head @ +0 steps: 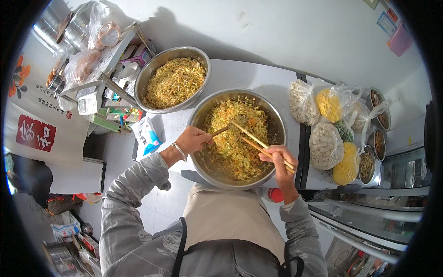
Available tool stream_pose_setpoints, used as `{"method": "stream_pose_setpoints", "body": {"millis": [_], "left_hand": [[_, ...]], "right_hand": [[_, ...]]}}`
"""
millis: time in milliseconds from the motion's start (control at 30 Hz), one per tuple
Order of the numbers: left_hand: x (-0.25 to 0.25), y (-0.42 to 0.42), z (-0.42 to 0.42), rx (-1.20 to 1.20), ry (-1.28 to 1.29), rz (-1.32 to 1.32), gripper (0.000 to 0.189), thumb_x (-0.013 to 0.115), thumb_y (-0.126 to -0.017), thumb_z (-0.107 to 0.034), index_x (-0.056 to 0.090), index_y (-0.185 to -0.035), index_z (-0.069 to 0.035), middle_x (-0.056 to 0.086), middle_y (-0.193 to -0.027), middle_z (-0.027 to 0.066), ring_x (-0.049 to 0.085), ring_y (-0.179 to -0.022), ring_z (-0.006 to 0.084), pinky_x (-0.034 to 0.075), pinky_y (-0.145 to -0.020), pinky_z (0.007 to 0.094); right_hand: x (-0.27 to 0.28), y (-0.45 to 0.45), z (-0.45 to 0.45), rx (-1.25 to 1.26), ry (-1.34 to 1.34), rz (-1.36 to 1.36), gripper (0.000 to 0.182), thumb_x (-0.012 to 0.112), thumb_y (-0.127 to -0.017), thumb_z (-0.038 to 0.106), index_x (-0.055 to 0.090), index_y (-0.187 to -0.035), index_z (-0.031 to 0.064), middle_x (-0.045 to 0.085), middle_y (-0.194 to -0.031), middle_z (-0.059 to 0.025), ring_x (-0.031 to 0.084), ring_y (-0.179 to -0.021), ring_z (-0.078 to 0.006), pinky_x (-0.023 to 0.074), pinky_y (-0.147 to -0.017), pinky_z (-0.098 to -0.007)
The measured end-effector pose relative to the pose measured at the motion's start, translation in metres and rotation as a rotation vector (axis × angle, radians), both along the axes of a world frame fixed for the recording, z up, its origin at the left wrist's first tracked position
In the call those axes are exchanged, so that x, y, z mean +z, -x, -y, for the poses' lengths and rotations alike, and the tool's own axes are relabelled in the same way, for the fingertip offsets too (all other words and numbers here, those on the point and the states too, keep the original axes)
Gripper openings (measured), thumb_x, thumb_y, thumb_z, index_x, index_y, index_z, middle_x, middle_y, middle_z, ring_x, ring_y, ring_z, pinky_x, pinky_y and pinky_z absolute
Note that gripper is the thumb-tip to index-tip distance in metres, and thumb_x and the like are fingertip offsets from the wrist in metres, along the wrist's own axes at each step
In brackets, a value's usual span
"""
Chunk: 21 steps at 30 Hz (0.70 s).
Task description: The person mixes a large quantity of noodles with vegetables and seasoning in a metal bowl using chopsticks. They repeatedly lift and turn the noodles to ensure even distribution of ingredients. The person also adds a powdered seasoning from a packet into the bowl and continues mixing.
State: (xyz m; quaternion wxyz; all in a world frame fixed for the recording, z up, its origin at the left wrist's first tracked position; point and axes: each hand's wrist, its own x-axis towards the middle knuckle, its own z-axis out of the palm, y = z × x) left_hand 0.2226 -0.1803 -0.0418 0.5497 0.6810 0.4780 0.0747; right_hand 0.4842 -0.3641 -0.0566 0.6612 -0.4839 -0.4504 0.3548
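Observation:
A large stainless steel bowl [238, 185] stands at the table's near edge, holding a chopped vegetable mixture [238, 138] with orange and green shreds. My left hand [195, 140], with a bangle at its wrist, grips a short brown wooden stick or handle [220, 131] over the bowl's left side; its far end is in or above the mixture. In my right hand [281, 161] is a pair of wooden chopsticks [254, 137], spread apart, their tips at the middle of the mixture.
A second steel bowl [138, 83] of similar mixture stands behind left, beside a cluttered metal shelf [117, 88]. A blue-and-white packet [146, 135] lies left. At right are bags of pale pieces [326, 145], bags of yellow food [346, 164] and several small metal bowls [367, 165].

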Motion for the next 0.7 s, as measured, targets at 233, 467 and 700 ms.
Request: {"method": "stream_pose_setpoints", "body": {"millis": [233,467,700], "left_hand": [[0.017,0.004,0.005,0.022,0.107,-0.033,0.028,0.057,-0.092,-0.021,0.073,-0.085,0.001,0.042,-0.049,-0.0059,0.032,-0.039,0.0035,0.020,-0.036,0.0218],[0.003,0.012,0.005,0.079,0.319,0.030,0.027,0.058,-0.092,-0.021,0.072,-0.086,0.002,0.040,-0.049,-0.0069,0.029,-0.038,0.0032,0.018,-0.035,0.0222],[0.013,0.017,0.004,0.061,0.409,0.063,0.029,0.056,-0.093,-0.022,0.070,-0.086,0.003,0.037,-0.049,-0.0084,0.026,-0.038,0.0030,0.016,-0.035,0.0222]], "right_hand": [[-0.009,-0.018,0.006,-0.081,0.091,-0.009,0.027,0.048,-0.100,0.016,0.063,-0.095,-0.0054,0.067,-0.089,-0.0128,0.070,-0.081,-0.0213,0.0590,-0.073,-0.0312],[-0.034,-0.007,0.001,-0.100,0.099,-0.072,0.025,0.049,-0.099,0.017,0.062,-0.095,-0.0045,0.064,-0.091,-0.0112,0.069,-0.081,-0.0211,0.0591,-0.076,-0.0323],[-0.037,-0.015,-0.002,-0.027,0.058,0.120,0.020,0.051,-0.098,0.012,0.063,-0.097,-0.0034,0.064,-0.091,-0.0095,0.069,-0.083,-0.0182,0.0565,-0.079,-0.0290]]}}
